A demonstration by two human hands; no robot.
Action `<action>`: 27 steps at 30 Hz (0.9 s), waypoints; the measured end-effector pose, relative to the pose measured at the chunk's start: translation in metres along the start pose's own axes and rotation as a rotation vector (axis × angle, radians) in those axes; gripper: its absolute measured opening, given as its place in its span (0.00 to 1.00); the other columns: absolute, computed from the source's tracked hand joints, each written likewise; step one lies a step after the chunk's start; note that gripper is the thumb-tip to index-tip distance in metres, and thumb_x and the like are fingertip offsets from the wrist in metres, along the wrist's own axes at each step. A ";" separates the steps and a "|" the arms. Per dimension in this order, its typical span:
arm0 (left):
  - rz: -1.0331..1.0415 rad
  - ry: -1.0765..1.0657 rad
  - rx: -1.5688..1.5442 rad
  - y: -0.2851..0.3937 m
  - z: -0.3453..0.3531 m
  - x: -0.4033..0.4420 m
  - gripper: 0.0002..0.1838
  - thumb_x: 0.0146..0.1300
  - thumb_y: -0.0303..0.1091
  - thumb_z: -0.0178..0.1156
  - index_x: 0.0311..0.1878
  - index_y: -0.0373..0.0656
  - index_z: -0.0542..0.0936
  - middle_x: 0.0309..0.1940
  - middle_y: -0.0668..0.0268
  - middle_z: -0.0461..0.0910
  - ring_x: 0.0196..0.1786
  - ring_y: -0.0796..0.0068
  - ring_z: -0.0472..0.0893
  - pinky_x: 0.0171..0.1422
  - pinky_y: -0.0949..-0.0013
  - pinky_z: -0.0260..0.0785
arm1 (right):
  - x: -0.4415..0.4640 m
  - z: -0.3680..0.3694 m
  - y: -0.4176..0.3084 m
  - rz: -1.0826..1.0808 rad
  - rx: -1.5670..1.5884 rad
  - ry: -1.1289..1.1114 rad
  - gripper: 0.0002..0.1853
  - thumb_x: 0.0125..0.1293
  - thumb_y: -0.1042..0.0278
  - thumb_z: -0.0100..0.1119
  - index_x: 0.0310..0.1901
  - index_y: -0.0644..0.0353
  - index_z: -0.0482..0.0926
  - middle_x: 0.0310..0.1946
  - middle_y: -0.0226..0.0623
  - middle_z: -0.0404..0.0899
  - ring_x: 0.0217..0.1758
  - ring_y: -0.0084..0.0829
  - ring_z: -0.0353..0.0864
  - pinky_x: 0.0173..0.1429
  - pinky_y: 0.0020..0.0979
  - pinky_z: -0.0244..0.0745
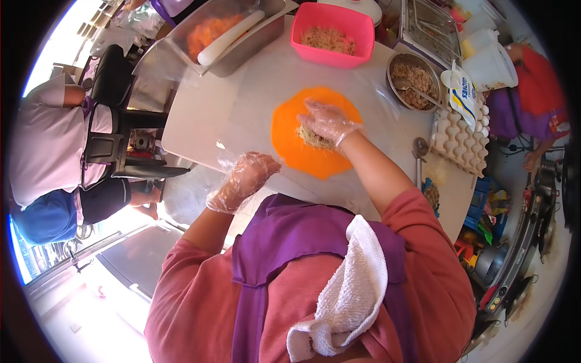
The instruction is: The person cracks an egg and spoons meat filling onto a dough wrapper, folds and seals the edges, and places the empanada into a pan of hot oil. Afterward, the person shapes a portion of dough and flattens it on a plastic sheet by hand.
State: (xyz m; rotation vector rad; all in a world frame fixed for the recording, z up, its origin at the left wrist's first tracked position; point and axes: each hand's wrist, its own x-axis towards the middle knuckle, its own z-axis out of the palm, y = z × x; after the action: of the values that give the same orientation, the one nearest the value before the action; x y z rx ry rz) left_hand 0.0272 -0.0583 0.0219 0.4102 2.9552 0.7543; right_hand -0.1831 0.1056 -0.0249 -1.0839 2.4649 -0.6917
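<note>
A round, thin orange sheet [287, 148] lies flat on the table in front of me. Pale shredded filling [318, 140] sits in a small heap near its middle. Over that heap is my right hand [330, 120] in a clear plastic glove, fingers stretched out and apart, touching the shreds; its palm hides part of them. My left hand [251, 174], also gloved in loose clear plastic, hovers by the table's near edge, left of the sheet. Its fingers are curled in, and nothing shows in them.
Beyond the sheet stand a pink tub [333, 54] of shreds and a metal pan [242, 57] with orange food and a white-handled tool. On the right are a metal bowl [414, 81] with a spoon, an egg tray [460, 142] and a glove packet [463, 97]. Other people stand at both sides.
</note>
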 end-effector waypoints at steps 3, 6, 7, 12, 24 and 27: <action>0.008 0.077 0.020 -0.003 0.005 -0.001 0.07 0.56 0.27 0.58 0.39 0.43 0.80 0.36 0.63 0.82 0.45 0.61 0.81 0.51 0.57 0.71 | 0.002 0.000 -0.006 0.010 -0.083 -0.243 0.35 0.70 0.40 0.41 0.66 0.62 0.65 0.68 0.47 0.63 0.73 0.41 0.58 0.75 0.36 0.49; -0.017 0.115 0.041 0.005 -0.004 0.003 0.06 0.57 0.28 0.58 0.38 0.43 0.80 0.36 0.62 0.82 0.44 0.61 0.81 0.51 0.58 0.71 | -0.008 -0.009 0.001 -0.031 0.065 -0.281 0.35 0.69 0.40 0.44 0.66 0.63 0.66 0.67 0.47 0.64 0.72 0.42 0.60 0.73 0.35 0.54; -0.021 0.149 0.056 0.005 -0.005 0.004 0.06 0.57 0.28 0.58 0.38 0.42 0.80 0.36 0.61 0.82 0.44 0.61 0.82 0.50 0.58 0.72 | -0.012 -0.021 -0.003 0.070 0.402 -0.280 0.35 0.69 0.41 0.47 0.66 0.63 0.65 0.67 0.47 0.65 0.71 0.42 0.62 0.72 0.34 0.56; -0.069 0.220 0.092 0.008 -0.020 0.027 0.06 0.58 0.29 0.58 0.39 0.42 0.80 0.32 0.59 0.83 0.42 0.58 0.83 0.49 0.57 0.73 | -0.030 -0.060 -0.022 0.154 0.744 -0.112 0.33 0.66 0.46 0.56 0.62 0.66 0.69 0.58 0.49 0.73 0.63 0.44 0.69 0.65 0.33 0.64; 0.021 0.278 0.179 0.002 -0.037 0.049 0.10 0.59 0.28 0.57 0.44 0.46 0.79 0.31 0.66 0.84 0.45 0.59 0.83 0.52 0.55 0.71 | -0.101 -0.026 -0.033 0.139 -0.109 -0.038 0.15 0.50 0.68 0.66 0.37 0.62 0.73 0.31 0.46 0.78 0.37 0.52 0.78 0.42 0.48 0.71; -0.008 0.238 0.205 0.004 -0.042 0.053 0.11 0.59 0.27 0.57 0.45 0.47 0.80 0.33 0.66 0.84 0.49 0.60 0.81 0.55 0.54 0.69 | -0.094 -0.024 -0.024 0.098 -0.170 -0.077 0.10 0.52 0.68 0.65 0.32 0.62 0.76 0.29 0.46 0.78 0.36 0.51 0.78 0.42 0.47 0.72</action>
State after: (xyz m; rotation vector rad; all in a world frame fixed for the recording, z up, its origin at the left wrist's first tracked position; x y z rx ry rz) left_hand -0.0277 -0.0596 0.0608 0.3416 3.2704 0.5344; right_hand -0.1208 0.1696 0.0205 -1.0198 2.5273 -0.4097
